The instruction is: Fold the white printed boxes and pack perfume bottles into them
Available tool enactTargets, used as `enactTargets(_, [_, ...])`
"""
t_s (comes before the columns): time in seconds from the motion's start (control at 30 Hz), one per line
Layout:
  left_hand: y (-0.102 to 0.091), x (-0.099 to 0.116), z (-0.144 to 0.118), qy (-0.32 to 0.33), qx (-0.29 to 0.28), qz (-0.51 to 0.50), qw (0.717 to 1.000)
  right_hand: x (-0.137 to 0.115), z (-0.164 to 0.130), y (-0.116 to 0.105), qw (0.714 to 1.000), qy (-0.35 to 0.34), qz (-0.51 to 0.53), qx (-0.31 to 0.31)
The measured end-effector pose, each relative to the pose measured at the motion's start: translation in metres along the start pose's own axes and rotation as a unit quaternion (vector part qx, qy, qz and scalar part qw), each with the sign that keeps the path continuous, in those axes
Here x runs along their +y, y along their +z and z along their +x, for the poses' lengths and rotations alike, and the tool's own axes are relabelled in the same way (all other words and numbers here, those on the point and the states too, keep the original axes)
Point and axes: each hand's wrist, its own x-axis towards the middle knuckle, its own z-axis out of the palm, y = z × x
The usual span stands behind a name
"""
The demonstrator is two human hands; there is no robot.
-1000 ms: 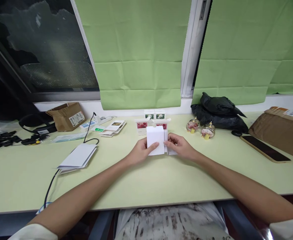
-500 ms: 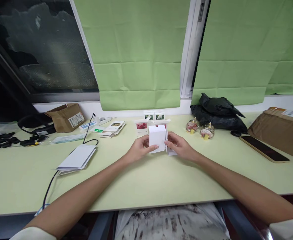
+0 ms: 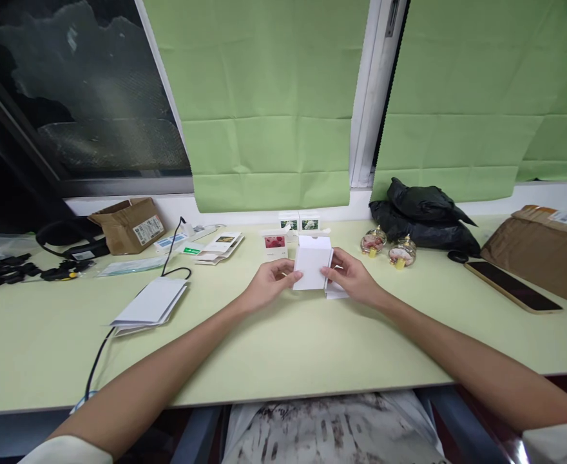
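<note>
"Since half a second ago, the white box [image 3: 311, 265] has shifted slightly to the right and a little farther off, and a notch now shows at its top."

"Where is it?"

"Over the middle of the desk [image 3: 312, 348], nearer than the red-flower box [image 3: 274, 254]. Whether its lower edge touches the desk cannot be told."

"And the grip?"

"Both are grasping it: the left hand [image 3: 268, 283] has its thumb on the front near the left edge, and the right hand [image 3: 352, 277] pinches the right edge. Some white card [image 3: 336, 292] shows under the right hand; whether it is joined to the box is unclear."

"How should it handle?"

"Probably light, like thin folded card: fairly stiff along the corners, easily dented across the broad face. It looks smooth, so it may slip a little."

"Best hold, then?"

"Lightly by the side edges, away from the notch."
</note>
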Motion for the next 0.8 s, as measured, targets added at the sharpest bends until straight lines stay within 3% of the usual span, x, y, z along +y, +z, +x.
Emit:
enactTargets(0.2, [-0.001, -0.002, 0.001, -0.002, 0.007, -0.005, 1.0, 0.002, 0.003, -0.003, 0.999, -0.016, -0.01, 0.028])
enactTargets(0.4, [-0.003, -0.003, 0.002, -0.003, 0.002, -0.015, 1.0, 0.001, 0.004, -0.01, 1.0, -0.017, -0.01, 0.014])
enactTargets(0.63, [-0.001, -0.002, -0.001, 0.027, 0.003, 0.085, 0.996, 0.002, 0.003, -0.008, 0.999, -0.003, -0.048, 0.024])
enactTargets(0.7, [-0.006, -0.006, 0.001, 0.043, 0.06, 0.123, 0.99, 0.002, 0.003, -0.009, 0.999, -0.003, -0.037, 0.037])
enactTargets(0.8, [-0.023, -0.018, 0.008, 0.055, 0.239, 0.181, 0.952, 0.001, 0.005, -0.01, 0.998, -0.004, -0.013, 0.057])
